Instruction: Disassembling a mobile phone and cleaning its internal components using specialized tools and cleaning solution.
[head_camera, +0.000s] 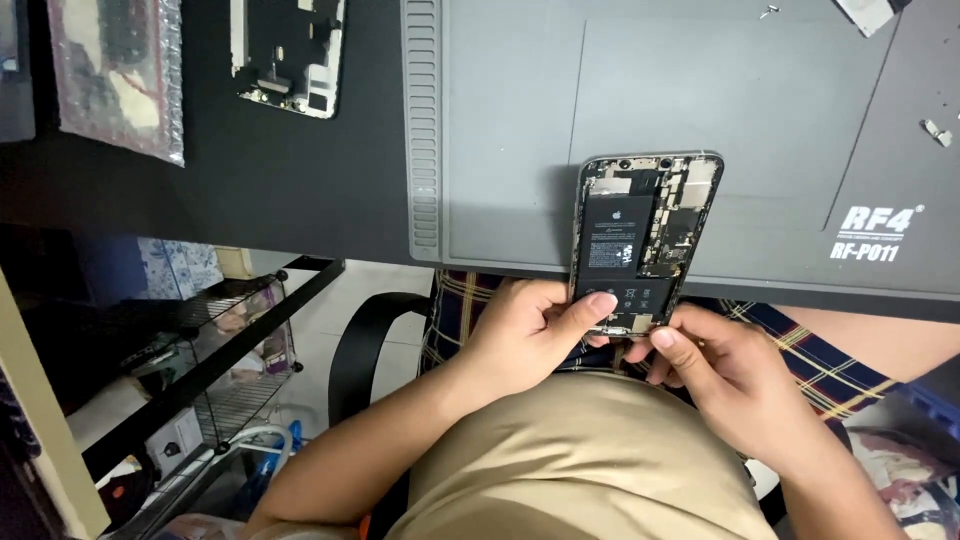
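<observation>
A silvery bubble-wrap package (118, 75) lies top left; white lettering (873, 233) marks the grey mat's right side.

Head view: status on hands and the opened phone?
Left hand and right hand both grip the opened black smartphone with exposed battery at its near end. Its far end lies over the grey silicone work mat. Nothing obstructing.

both forearms angle inward; left hand (525, 335) and right hand (715, 365) meet close together, thumbs extended, fingers curled.

We noted a black desk (260, 190) under a grey work mat (500, 130), a wire shelf rack (215, 340) beside it, over pale floor (370, 285).
</observation>
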